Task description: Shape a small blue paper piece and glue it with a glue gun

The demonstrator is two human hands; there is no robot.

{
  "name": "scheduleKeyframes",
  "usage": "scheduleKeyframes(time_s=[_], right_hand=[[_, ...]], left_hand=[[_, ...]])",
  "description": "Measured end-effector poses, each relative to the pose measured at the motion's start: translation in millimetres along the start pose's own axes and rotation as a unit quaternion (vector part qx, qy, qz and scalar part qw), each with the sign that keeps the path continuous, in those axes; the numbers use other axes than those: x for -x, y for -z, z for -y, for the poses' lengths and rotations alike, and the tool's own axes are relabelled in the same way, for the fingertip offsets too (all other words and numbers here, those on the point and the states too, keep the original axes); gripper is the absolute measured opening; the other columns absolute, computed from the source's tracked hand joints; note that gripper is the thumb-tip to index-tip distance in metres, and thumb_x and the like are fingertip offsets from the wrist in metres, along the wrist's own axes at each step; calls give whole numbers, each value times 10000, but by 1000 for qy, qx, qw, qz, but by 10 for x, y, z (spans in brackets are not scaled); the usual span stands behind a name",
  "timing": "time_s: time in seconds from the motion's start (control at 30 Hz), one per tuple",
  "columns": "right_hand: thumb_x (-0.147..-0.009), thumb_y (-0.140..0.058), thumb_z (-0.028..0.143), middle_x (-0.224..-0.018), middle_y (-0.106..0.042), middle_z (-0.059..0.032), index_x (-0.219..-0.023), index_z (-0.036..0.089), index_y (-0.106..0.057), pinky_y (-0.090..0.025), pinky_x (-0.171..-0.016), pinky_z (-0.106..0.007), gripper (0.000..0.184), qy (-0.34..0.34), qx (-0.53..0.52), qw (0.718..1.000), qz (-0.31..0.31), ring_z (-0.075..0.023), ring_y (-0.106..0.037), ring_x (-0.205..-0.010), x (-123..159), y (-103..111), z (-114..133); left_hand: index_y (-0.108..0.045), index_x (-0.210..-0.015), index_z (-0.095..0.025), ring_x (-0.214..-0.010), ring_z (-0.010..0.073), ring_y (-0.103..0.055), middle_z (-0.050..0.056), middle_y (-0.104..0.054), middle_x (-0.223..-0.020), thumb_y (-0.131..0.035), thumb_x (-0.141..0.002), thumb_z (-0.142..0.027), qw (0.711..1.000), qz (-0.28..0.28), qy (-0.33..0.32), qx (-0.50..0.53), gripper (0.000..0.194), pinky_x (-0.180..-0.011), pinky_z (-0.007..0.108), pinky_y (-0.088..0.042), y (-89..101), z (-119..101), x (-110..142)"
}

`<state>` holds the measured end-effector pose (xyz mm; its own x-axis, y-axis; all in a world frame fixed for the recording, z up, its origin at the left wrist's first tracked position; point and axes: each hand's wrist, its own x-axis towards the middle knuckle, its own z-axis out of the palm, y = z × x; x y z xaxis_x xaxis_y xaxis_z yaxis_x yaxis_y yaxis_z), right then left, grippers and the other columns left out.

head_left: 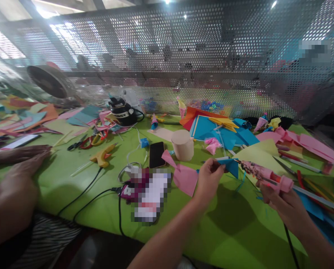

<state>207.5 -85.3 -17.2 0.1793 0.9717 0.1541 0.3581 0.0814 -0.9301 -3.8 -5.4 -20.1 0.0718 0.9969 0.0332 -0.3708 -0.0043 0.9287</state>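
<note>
My left hand [210, 177] pinches a folded piece of blue paper [232, 167] above the green table. A pink glue gun [263, 175] is in the grip of my right hand [280, 198], its body tilted. Its nozzle points left and meets or nearly meets the edge of the blue paper; whether they touch I cannot tell. Below my right hand runs the gun's black cord [290, 244]. Close to my left wrist lies a cut piece of pink paper [185, 179]. Just beyond stands a pale paper cylinder [183, 145].
A co-worker's hands [18, 175] rest at the left. Nearby are a yellow glue gun [103, 155], scissors [90, 141], a dark phone [157, 154] and a lit phone [152, 198]. Blue sheets [203, 129] lie behind, and a perforated metal screen [167, 48] rises along the back.
</note>
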Motion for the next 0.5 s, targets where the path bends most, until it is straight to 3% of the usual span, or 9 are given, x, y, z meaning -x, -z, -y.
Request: scheduleKeyframes(time_s=[0.1, 0.37, 0.5], right_hand=[[-849, -697, 564, -625, -516, -6, -703, 204, -649, -416, -529, -289, 391, -16, -11, 999, 29, -171, -468, -598, -13, 29, -58], [-855, -689, 577, -647, -537, -24, -647, 203, -615, -414, -549, -298, 435, -20, -1, 1000, 22, -188, -497, -637, -16, 54, -151], [-849, -674, 613, -651, -526, -11, -738, 203, -672, -410, -539, -301, 425, -17, -30, 999, 26, -175, -456, -612, -10, 41, -156]], left_hand=[[-613, -758, -168, -725, 145, -654, 11, -662, -733, -738, -787, -252, 1000, 1, -1, -7, 154, -759, 299, -552, -13, -20, 6], [-608, -734, -172, -687, 141, -638, -1, -641, -697, -758, -759, -259, 1000, -5, 1, -1, 176, -726, 290, -542, -10, -24, 3], [-622, -750, -168, -707, 144, -640, 11, -659, -723, -747, -775, -260, 1000, 1, 2, -12, 158, -742, 295, -544, -11, -17, 6]])
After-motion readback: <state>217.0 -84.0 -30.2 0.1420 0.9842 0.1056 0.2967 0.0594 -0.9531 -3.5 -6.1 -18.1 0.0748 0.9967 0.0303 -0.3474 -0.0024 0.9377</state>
